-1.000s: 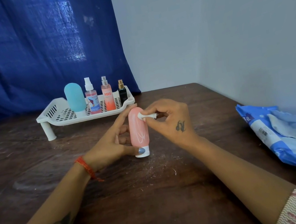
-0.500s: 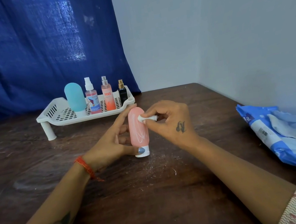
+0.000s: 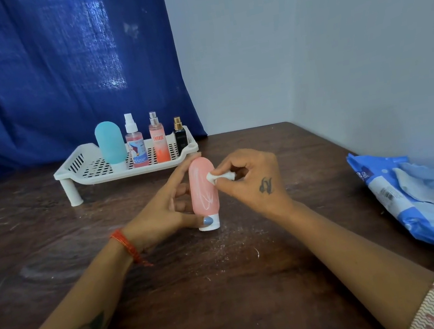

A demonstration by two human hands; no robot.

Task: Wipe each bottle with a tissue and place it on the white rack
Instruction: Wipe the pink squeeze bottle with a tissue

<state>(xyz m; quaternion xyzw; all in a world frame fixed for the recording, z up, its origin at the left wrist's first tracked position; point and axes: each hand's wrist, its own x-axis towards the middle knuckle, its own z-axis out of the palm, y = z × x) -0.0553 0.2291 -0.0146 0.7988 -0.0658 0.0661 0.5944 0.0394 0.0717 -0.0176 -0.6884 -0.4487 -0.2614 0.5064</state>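
- Two bare hands are seen at the centre of the frame, working on one pink bottle that is stood upright, cap down, on the dark wooden table.
- The pink bottle is gripped by the left hand from its left side: the thumb is laid across the white cap at the bottom, and a finger is stretched up along the back toward the rounded top.
- A small wad of white tissue is pinched between the curled fingertips of the right hand and is pressed against the upper right side of the pink bottle.
- The white rack is set on short legs just behind the hands, above centre and slightly left, apart from the pink bottle.
- Four bottles are lined up on the rack, from left to right: a teal bottle stood cap down, a clear pink spray bottle with a white nozzle, an orange spray bottle printed with "ENGAGE", and a small dark bottle with a gold top.
- A blue and white wipes packet is laid flat at the right edge of the frame, against the pale wall.
- A blue curtain is hung across the upper left of the frame.
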